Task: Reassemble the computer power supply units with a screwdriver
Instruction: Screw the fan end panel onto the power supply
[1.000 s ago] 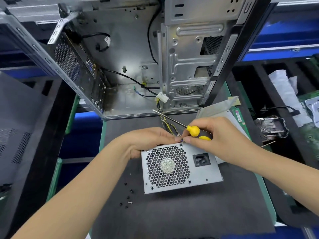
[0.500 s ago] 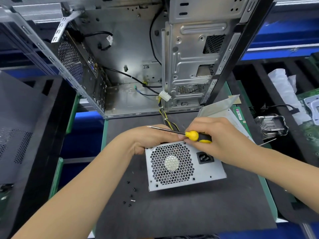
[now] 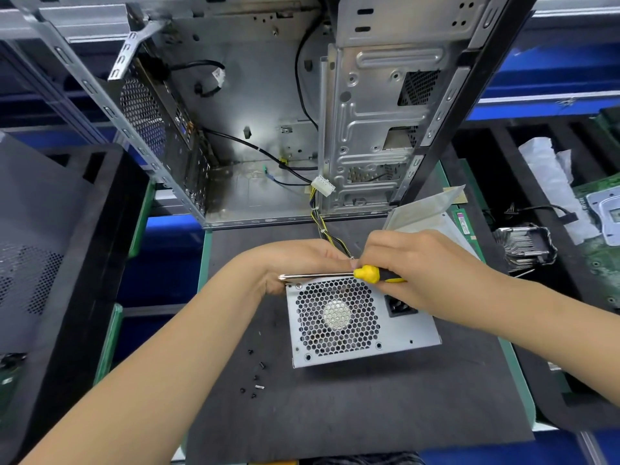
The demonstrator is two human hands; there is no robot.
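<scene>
You get bright, even overhead light, shadows soft under your arms. Glare blooms on the computer case [image 3: 248, 135] floor. The wide lens bows straight edges near the corners, and fine detail smears toward the frame's edges.

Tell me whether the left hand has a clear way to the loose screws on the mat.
Probably yes. The loose screws lie bare on the mat, just beside the left forearm, nothing over them. But the left hand now grips the power supply, so it must let go first.
</scene>
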